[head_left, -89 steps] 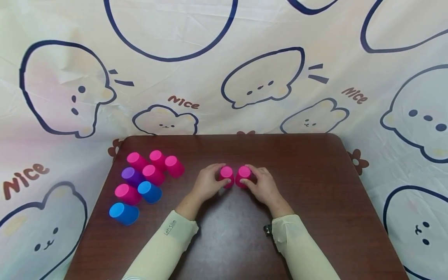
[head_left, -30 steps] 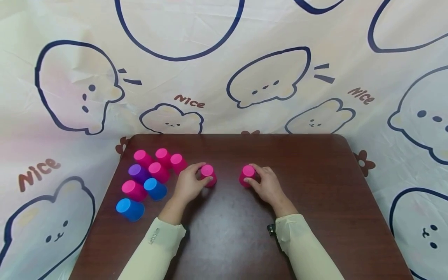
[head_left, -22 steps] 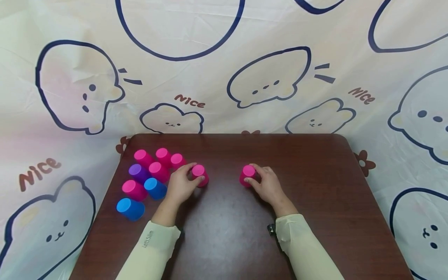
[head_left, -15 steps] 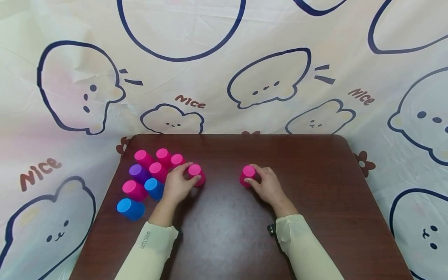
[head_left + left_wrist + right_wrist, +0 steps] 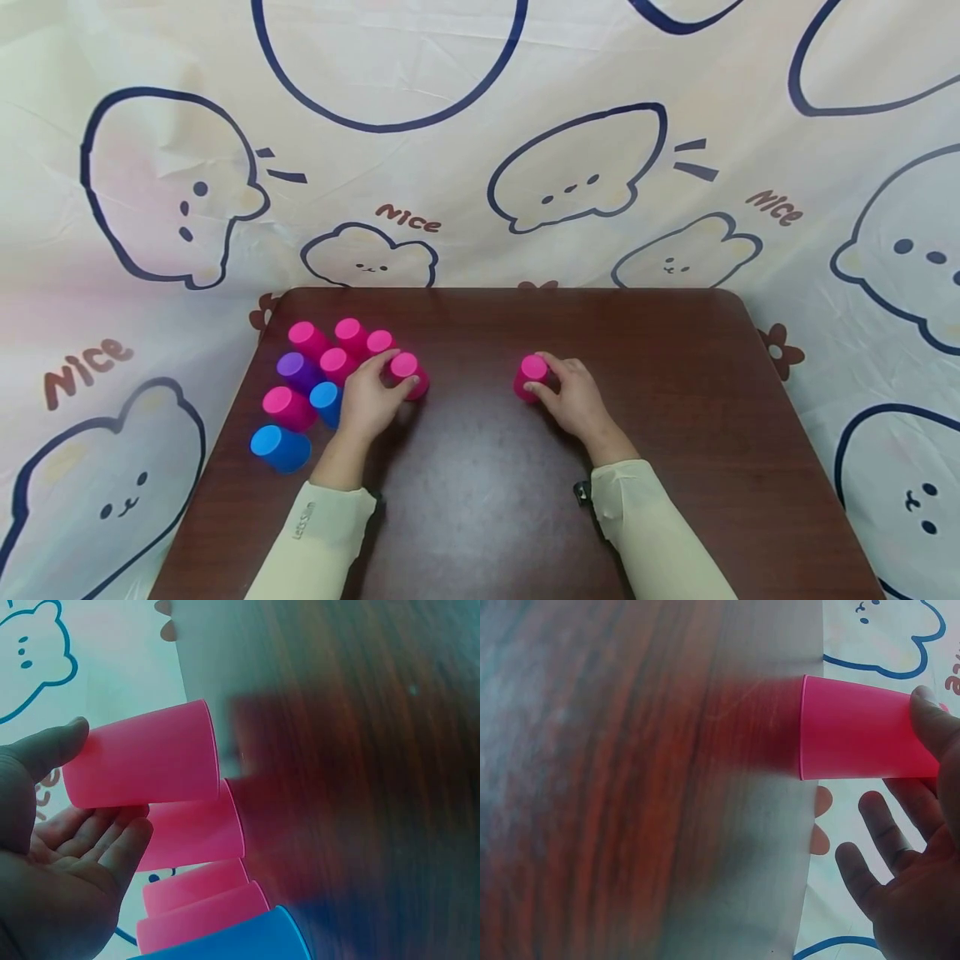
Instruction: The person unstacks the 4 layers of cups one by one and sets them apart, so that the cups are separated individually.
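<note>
My left hand [image 5: 369, 402] pinches an upside-down pink cup [image 5: 409, 379] between thumb and fingers, right beside the group of cups on the left. In the left wrist view the thumb lies on this pink cup [image 5: 150, 761] near its base, the fingers under its far side. Right of the table's middle, my right hand [image 5: 573, 402] grips another inverted pink cup [image 5: 528, 382] near its top. The right wrist view has the thumb against that pink cup [image 5: 862, 731], while two fingers are spread away from it.
Several upturned cups stand at the left: pink ones [image 5: 288, 408], a purple cup [image 5: 298, 372] and two blue cups, one nearer [image 5: 281, 450] and one partly behind my left hand [image 5: 326, 404]. They rest on a dark brown table [image 5: 480, 517], with a cartoon-printed cloth [image 5: 450, 167] behind.
My left hand has carried its pink cup leftward from beside the other held cup to the edge of the group. The right hand and its cup have barely moved.
</note>
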Tool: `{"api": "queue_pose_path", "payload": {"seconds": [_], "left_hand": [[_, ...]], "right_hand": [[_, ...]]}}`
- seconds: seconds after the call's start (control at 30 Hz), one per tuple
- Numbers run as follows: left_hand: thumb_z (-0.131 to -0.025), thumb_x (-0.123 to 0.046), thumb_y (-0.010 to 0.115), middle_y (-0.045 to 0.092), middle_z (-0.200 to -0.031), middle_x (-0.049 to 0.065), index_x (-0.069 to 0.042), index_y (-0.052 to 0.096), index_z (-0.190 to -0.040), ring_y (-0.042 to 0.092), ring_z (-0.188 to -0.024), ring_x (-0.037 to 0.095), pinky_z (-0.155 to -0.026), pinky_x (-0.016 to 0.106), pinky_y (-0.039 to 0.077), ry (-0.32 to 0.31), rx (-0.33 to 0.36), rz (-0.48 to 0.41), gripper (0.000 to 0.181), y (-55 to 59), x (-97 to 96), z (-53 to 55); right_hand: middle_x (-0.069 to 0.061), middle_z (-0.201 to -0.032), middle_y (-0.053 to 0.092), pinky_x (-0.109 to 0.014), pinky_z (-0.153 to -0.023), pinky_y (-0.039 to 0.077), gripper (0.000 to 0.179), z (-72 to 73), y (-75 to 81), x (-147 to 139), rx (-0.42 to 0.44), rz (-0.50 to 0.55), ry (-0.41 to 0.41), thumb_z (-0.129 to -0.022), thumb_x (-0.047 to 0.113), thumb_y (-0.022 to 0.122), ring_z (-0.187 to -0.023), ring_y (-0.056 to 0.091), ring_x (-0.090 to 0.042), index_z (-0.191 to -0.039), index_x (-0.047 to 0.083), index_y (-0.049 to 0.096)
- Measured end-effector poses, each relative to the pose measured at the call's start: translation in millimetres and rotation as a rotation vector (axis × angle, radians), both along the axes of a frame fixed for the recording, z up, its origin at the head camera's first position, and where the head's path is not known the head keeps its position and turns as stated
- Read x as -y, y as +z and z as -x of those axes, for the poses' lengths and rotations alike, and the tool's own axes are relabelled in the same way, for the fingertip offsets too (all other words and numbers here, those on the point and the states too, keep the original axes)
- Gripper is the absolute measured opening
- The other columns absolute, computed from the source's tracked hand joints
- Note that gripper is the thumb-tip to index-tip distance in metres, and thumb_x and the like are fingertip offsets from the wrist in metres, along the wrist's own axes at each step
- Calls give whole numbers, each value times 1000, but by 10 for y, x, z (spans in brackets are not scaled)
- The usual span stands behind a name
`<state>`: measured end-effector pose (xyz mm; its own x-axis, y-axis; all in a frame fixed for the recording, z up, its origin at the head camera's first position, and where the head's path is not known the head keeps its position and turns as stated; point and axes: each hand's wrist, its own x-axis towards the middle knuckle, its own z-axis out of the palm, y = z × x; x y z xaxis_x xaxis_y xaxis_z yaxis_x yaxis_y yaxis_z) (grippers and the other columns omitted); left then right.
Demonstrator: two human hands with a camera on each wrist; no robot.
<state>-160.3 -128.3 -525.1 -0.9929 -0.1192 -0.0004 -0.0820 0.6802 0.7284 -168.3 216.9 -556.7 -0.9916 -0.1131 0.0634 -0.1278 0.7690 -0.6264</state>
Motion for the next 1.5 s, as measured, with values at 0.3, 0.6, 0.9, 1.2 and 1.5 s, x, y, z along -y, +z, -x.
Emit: {"api": "queue_pose_path", "payload": {"seconds": [0.3,0.6,0.9,1.2,1.5], "left_hand": [[-87,-30,85,60,-141,20,-8,53,-150,60,-126,42,-96,57,56,38,-29,4,75,-60,120,-40],[-88,-30,84,59,-142,20,-7,51,-151,59,-126,44,-95,58,56,94,-22,11,74,-24,183,-75],[-88,-27,83,59,-144,19,-8,52,-151,57,-129,44,-95,60,56,142,-25,16,73,-35,210,-103],[-88,-25,83,59,-142,21,-5,51,-150,56,-129,46,-99,62,53,172,-42,38,72,-43,210,-117],[-90,-23,80,56,-144,24,-3,47,-152,53,-131,48,-101,63,51,185,2,34,72,-30,230,-122]], "right_hand": [[-8,-126,70,-53,-100,54,63,10,0,3,-3,3,9,-90,43,80,-120,56,-28,-146,23,57],[-7,-126,69,-52,-97,55,63,11,-5,7,-6,4,9,-91,42,80,-119,56,-28,-147,24,57],[-7,-126,68,-52,-97,56,64,8,7,5,4,4,3,-91,44,79,-119,56,-28,-147,24,56],[-8,-127,68,-53,-98,55,63,5,18,-4,16,3,1,-91,43,79,-119,56,-28,-147,24,57],[-9,-128,67,-53,-98,55,64,4,2,5,30,3,-2,-91,43,79,-119,56,-29,-148,24,56]]}}
